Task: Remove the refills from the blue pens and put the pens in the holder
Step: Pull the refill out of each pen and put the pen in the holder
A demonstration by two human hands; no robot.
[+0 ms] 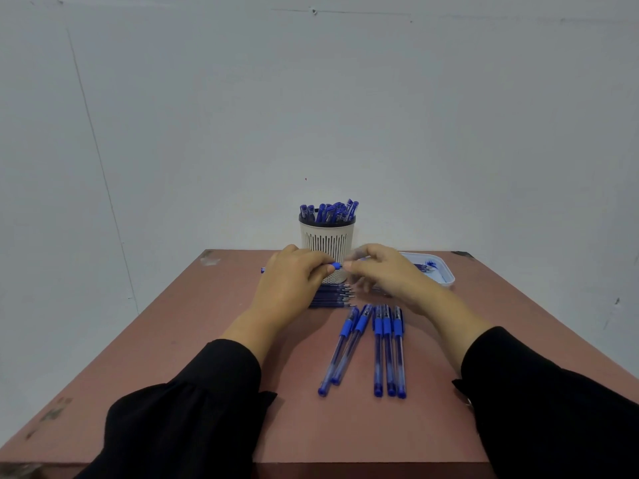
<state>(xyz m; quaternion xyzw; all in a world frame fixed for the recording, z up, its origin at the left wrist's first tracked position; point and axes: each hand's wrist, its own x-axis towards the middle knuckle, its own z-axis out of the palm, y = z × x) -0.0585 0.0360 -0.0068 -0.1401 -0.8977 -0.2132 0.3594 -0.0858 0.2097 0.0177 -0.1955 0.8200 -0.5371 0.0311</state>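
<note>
The reddish-brown table fills the lower half of the frame; its far edge meets the pale wall just above centre, and its left and right edges slant outward toward the bottom corners. Bare tabletop lies at lower left and along the near edge. At frame centre the left hand grips a blue pen held level, the pen's tail end showing past the hand's left side. The right hand meets it from the right with fingertips pinched at the pen's tip; what they pinch is blurred and cannot be told. Directly behind the hands stands the white slotted holder, with blue pens upright in it. Below the hands a row of dark refills lies on the table, and lower still five blue pens lie roughly lengthwise, translucent-barrelled with blue grips. A white tray sits at the table's upper right edge. Black sleeves cover both forearms.
</note>
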